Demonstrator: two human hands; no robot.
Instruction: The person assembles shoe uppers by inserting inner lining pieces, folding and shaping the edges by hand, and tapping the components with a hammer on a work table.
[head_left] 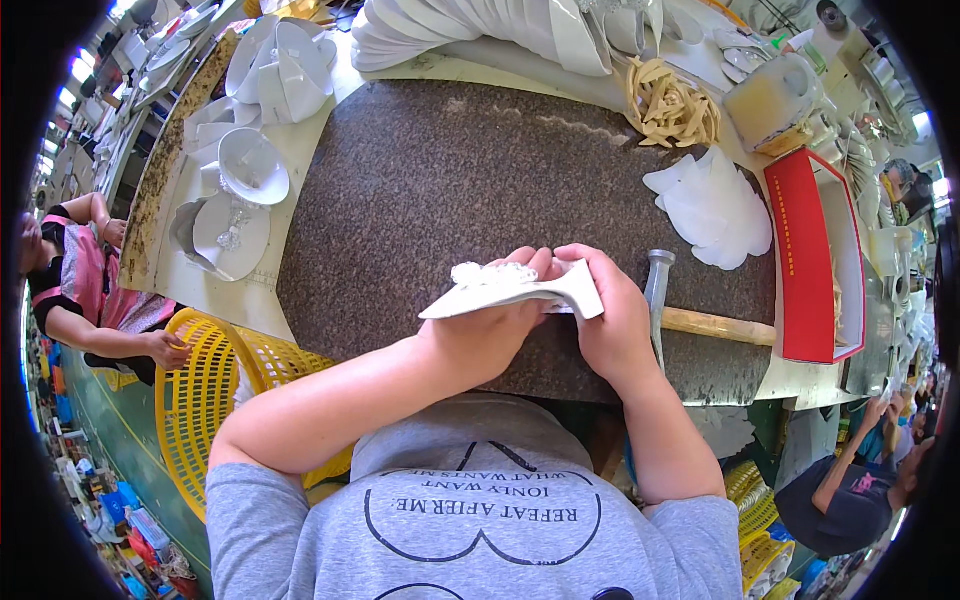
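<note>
A white shoe upper [515,293] with a cluster of clear beads along its top is held in front of my chest, above the dark stone slab [430,190]. Underneath and behind it, my left hand [485,335] is closed on the piece, and some of its fingers are hidden. My right hand [612,305] grips the curved right end, thumb and fingers around the edge. Just right of that hand lies a hammer [700,324], its metal head close to my wrist and its wooden handle pointing right.
White leaf-shaped pieces [715,210] and a heap of tan strips [668,105] lie at the slab's right. A red box [800,250] stands beyond, near a jug [770,100]. More white uppers [255,165] sit left. A yellow basket [195,390] and a co-worker [95,270] are at left.
</note>
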